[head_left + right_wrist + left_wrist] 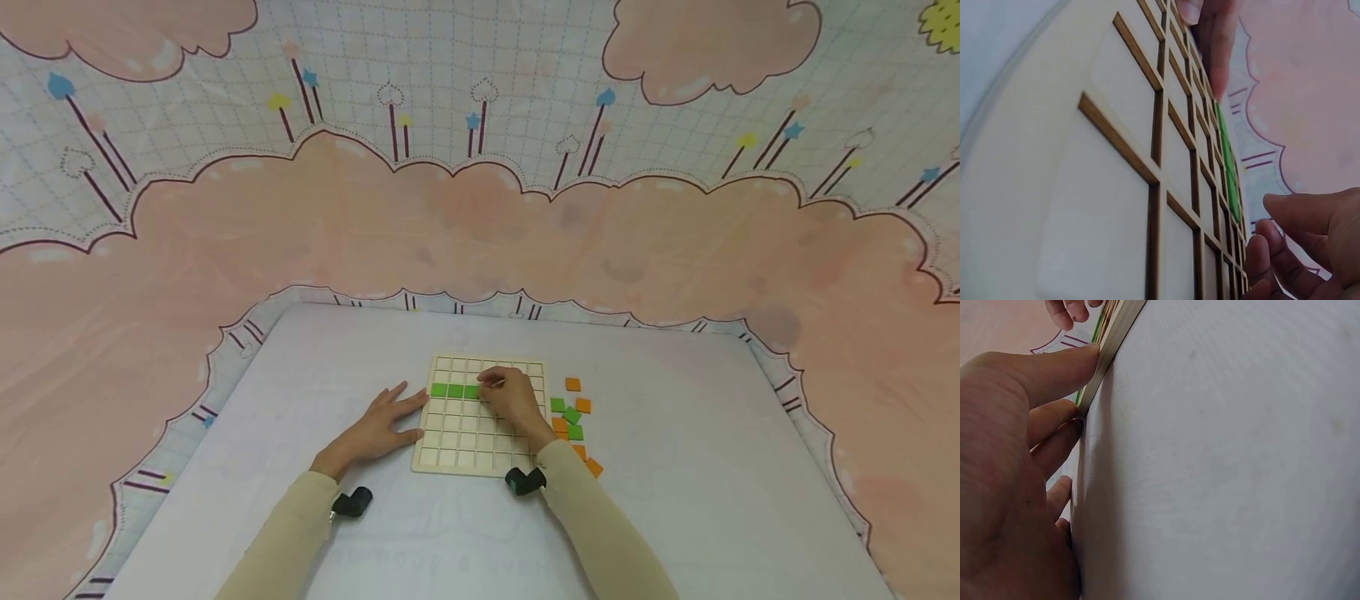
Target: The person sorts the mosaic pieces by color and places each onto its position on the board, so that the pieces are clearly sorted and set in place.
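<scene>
A pale wooden grid board [457, 458] lies on the white table, with a row of green square tiles [455, 391] in its cells. My left hand [378, 427] is spread at the board's left edge; in the left wrist view its thumb and fingers [1063, 372] touch the board's side [1110, 356]. Over the same row, just right of the green tiles, my right hand [513, 398] is bent with its fingertips low over the board. In the right wrist view its thumb and fingers [1304, 212] are curled near the green tiles [1227, 162]; no tile shows between them.
Loose orange tiles [573, 384] and green tiles [557, 405] lie scattered right of the board, some partly behind the right forearm. The white tabletop [675, 433] extends around them. A patterned cloth [487, 225] with cloud shapes surrounds the table.
</scene>
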`<state>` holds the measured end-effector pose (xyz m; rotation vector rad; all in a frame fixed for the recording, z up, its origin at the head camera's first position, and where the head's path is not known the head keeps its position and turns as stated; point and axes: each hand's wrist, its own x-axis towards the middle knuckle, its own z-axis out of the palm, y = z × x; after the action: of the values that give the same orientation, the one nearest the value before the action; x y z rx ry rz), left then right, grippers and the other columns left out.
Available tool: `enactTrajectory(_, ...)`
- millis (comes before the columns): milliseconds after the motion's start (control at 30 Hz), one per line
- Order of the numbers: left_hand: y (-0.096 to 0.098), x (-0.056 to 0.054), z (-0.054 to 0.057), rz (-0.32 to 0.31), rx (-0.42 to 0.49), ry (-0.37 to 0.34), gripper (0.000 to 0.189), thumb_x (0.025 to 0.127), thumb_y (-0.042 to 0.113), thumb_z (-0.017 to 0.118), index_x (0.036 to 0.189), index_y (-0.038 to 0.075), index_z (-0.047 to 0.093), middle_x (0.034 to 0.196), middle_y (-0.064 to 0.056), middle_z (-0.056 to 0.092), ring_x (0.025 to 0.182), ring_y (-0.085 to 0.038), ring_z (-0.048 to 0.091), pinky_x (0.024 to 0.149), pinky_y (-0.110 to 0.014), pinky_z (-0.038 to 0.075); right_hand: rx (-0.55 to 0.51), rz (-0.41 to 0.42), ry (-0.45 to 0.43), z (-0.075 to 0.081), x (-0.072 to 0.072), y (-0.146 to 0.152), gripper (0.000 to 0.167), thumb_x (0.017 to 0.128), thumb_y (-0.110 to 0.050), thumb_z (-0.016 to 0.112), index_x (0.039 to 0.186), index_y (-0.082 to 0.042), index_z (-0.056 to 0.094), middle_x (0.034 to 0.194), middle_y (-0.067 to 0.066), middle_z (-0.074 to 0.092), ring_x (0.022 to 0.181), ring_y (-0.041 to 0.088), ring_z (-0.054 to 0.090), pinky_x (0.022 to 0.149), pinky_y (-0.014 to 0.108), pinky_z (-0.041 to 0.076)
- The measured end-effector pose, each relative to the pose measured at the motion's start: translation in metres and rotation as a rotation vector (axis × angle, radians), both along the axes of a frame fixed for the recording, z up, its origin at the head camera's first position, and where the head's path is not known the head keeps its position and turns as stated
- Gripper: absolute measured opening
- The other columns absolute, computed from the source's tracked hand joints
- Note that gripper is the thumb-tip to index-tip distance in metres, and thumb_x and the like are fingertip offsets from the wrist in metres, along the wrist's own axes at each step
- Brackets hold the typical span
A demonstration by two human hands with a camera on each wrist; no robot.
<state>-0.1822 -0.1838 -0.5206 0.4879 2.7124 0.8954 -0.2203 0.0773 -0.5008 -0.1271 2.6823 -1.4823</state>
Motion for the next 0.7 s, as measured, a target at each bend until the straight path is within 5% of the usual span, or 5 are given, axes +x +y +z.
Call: enactTrajectory(700, 0.000, 0.000, 0.001, 0.001, -0.005, -0.002, 0.066, 0.092, 0.035, 0.068, 0.151, 0.019, 0.041, 0.160, -0.001, 0.034, 0.153, -0.041, 0.006, 0.121, -0.067, 0.009, -0.009, 0.015, 0.133, 0.029, 0.020, 0.018, 0.018, 0.089, -0.017, 0.071, 0.105, -0.007, 0.073, 0.096, 0.005, 0.071, 0.086, 0.020, 0.066, 0.069, 0.029, 0.055)
